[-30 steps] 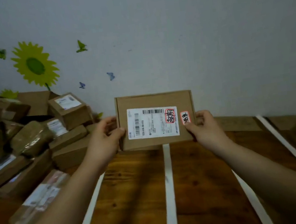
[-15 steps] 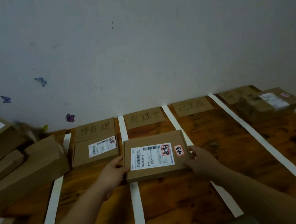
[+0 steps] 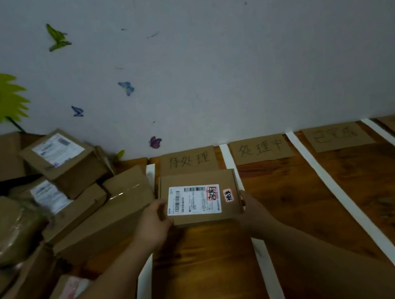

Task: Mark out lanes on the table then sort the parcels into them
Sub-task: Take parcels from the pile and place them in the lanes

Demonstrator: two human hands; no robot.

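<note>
A flat brown parcel (image 3: 199,200) with a white shipping label and two red-edged stickers sits low in the leftmost labelled lane of the wooden table (image 3: 301,198). My left hand (image 3: 152,229) grips its left edge. My right hand (image 3: 252,209) holds its right edge, fingers hidden behind the box. White tape strips (image 3: 339,199) mark the lanes. A handwritten cardboard sign (image 3: 188,160) lies at the head of this lane, just beyond the parcel. Whether another parcel lies under the held one cannot be told.
A loose pile of brown parcels (image 3: 70,194) crowds the table's left end, touching the first tape strip. More cardboard signs (image 3: 260,149) head the lanes to the right. The wall stands directly behind the table.
The parcel moved left with both hands, from across the tape between the first two lanes into the leftmost labelled lane. The view swung left, bringing the pile back in.
</note>
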